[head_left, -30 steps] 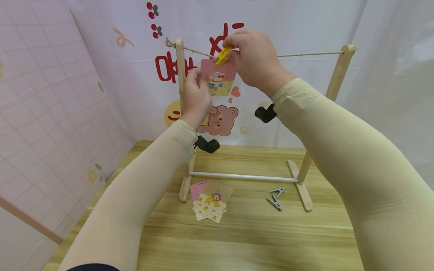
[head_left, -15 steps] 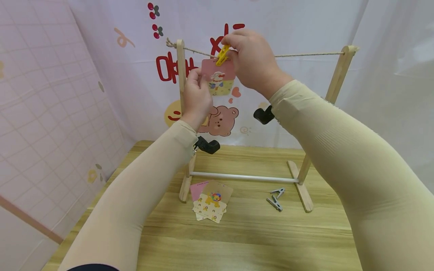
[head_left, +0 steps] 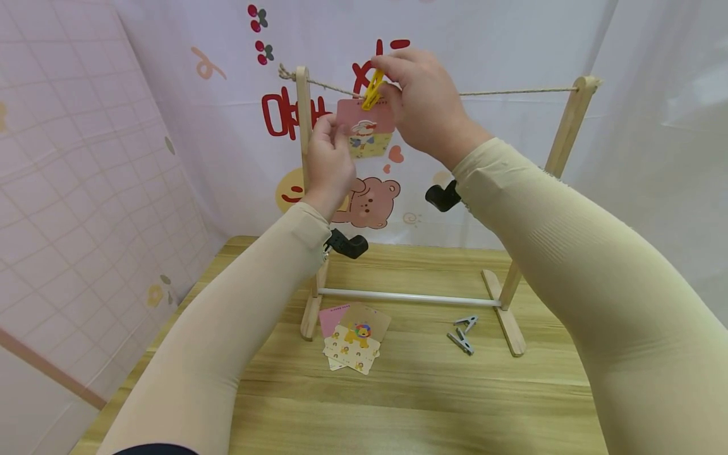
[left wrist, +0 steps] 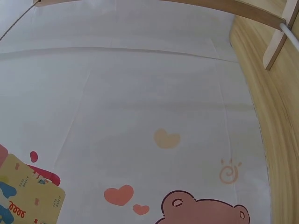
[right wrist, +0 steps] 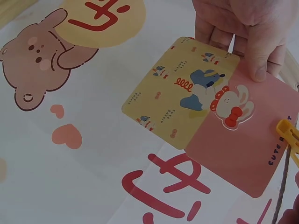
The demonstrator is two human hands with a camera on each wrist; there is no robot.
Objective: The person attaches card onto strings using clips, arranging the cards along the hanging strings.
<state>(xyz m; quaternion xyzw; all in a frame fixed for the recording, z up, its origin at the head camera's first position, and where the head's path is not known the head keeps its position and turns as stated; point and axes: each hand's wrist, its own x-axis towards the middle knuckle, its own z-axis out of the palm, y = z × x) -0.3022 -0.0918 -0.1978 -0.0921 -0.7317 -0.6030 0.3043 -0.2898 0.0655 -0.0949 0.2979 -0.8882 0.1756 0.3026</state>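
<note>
A pink and yellow card [head_left: 372, 123] with a white rabbit on it hangs upright at the rope [head_left: 514, 91]. My left hand [head_left: 332, 155] pinches its left edge, thumb in front, as the right wrist view shows. With thumb and fingers my right hand [head_left: 426, 98] pinches a yellow clothespin [head_left: 373, 90], whose tip sits over the card's top edge at the rope. In the right wrist view the clothespin [right wrist: 286, 130] overlaps the card's printed top edge. Only a lower corner of the card [left wrist: 35, 196] shows in the left wrist view.
The rope runs between two wooden posts [head_left: 564, 136] joined low down by a white rod [head_left: 406, 296]. Several cards [head_left: 355, 338] lie overlapping on the wooden table [head_left: 432, 404]. Two grey clothespins [head_left: 462, 335] lie to their right. A printed white cloth [head_left: 483, 38] hangs behind the frame.
The yellow clothespin has turned slightly more upright in my right hand. Both hands stay at nearly the same place, and the card has barely shifted.
</note>
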